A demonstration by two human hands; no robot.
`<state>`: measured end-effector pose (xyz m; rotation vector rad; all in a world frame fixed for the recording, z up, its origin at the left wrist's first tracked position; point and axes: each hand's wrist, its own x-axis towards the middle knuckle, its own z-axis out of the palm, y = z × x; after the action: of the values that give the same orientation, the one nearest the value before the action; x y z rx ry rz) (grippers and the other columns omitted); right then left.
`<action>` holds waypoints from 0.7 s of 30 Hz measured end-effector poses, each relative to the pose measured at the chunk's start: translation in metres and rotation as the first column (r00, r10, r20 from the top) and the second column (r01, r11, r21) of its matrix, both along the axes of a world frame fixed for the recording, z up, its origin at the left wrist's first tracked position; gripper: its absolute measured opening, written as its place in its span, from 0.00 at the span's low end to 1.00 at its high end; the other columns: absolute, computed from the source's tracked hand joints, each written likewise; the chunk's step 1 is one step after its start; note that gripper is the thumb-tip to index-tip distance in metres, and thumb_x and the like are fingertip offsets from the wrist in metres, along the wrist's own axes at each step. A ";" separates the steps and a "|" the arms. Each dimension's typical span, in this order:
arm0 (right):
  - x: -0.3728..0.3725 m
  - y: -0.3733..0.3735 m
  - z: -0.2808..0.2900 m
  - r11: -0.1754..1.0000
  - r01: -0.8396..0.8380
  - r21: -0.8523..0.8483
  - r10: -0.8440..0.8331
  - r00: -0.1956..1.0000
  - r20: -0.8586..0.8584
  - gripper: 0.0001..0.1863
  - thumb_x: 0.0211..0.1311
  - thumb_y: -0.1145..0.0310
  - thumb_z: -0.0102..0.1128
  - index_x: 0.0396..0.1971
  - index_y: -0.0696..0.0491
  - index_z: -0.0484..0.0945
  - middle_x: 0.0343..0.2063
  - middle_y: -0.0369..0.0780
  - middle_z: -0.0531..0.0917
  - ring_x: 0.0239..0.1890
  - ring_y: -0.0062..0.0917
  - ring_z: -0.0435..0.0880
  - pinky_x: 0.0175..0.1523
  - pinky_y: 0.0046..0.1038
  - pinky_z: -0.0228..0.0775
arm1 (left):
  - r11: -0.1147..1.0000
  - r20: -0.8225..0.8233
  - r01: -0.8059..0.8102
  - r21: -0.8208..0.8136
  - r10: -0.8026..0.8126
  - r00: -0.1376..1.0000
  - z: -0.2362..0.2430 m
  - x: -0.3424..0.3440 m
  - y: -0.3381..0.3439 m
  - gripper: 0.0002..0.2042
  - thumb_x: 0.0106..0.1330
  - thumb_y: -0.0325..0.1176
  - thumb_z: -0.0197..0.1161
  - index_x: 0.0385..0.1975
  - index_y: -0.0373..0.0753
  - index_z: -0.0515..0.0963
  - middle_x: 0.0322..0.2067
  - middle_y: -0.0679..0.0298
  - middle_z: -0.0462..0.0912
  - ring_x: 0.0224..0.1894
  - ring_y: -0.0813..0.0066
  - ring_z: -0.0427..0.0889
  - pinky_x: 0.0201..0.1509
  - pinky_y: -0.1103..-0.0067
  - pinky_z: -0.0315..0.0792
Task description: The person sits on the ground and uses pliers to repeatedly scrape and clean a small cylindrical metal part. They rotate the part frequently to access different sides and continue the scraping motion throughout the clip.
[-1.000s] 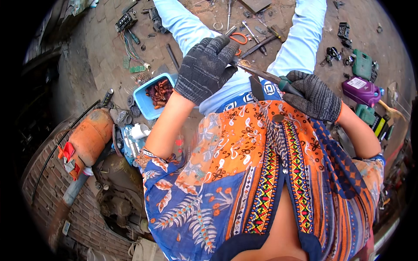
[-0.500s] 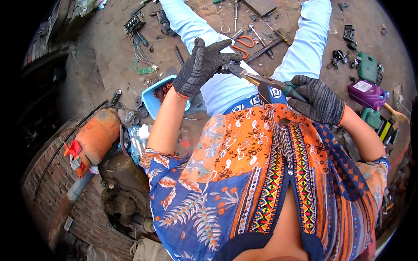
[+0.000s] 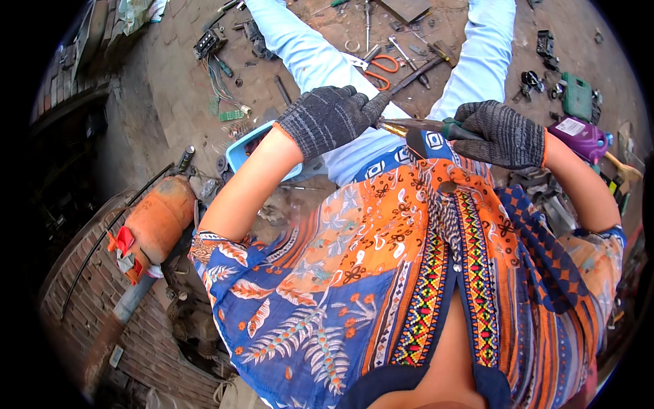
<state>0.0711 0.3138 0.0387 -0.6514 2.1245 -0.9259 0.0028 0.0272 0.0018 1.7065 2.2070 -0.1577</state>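
In my right hand point(image 3: 503, 134), wearing a dark grey knitted glove, is a pair of pliers point(image 3: 426, 125) with dark green handles, its jaws pointing left. Next to the jaws a small yellowish metal piece point(image 3: 392, 129) shows. My left hand point(image 3: 327, 119), gloved alike, is at the jaw end with its fingers drawn together; what they pinch is hidden behind the glove. Both hands are above my lap. Just beyond them, on the ground between my legs, lie orange-handled scissors point(image 3: 383, 67) and a hammer point(image 3: 419, 78).
A light blue tub point(image 3: 238, 153) stands beside my left forearm. An orange cylinder point(image 3: 160, 211) is farther left. On the right are a purple jug point(image 3: 579, 141) and a green case point(image 3: 577, 95). Wired electronic parts point(image 3: 210, 43) lie at the upper left.
My left hand has gone from spread fingers to closed ones at the pliers' tip, turning its back upward. My right hand has shifted slightly, still gripping the pliers.
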 end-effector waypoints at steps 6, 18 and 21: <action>0.006 -0.007 -0.020 0.997 -0.068 -0.037 0.066 0.997 -0.036 0.20 0.60 0.54 0.55 0.27 0.59 0.77 0.22 0.49 0.77 0.26 0.42 0.77 0.33 0.37 0.68 | 0.887 -0.057 0.122 0.445 -0.108 0.993 -0.004 0.003 0.017 0.25 0.56 0.35 0.56 0.56 0.41 0.68 0.42 0.63 0.80 0.45 0.67 0.79 0.46 0.73 0.74; -0.007 0.006 0.020 0.880 0.461 -0.118 -0.376 0.826 0.420 0.15 0.56 0.60 0.58 0.31 0.59 0.80 0.19 0.36 0.79 0.21 0.17 0.76 0.27 0.21 0.67 | 0.266 0.369 -0.526 0.808 0.467 0.803 0.000 -0.042 0.003 0.24 0.49 0.14 0.48 0.48 0.38 0.74 0.40 0.56 0.80 0.42 0.62 0.80 0.48 0.75 0.72; -0.008 0.011 0.013 0.708 0.671 -0.220 -0.511 0.702 0.496 0.17 0.57 0.60 0.54 0.39 0.58 0.78 0.20 0.34 0.79 0.23 0.15 0.76 0.29 0.19 0.68 | -0.042 0.582 -0.633 0.773 0.445 0.681 -0.007 -0.038 0.002 0.23 0.55 0.13 0.43 0.51 0.35 0.72 0.45 0.58 0.80 0.45 0.72 0.79 0.49 0.77 0.71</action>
<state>0.0632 0.3249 0.0521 0.1182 1.7878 -1.7165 -0.0352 0.0293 -0.0051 0.7658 2.7831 1.9262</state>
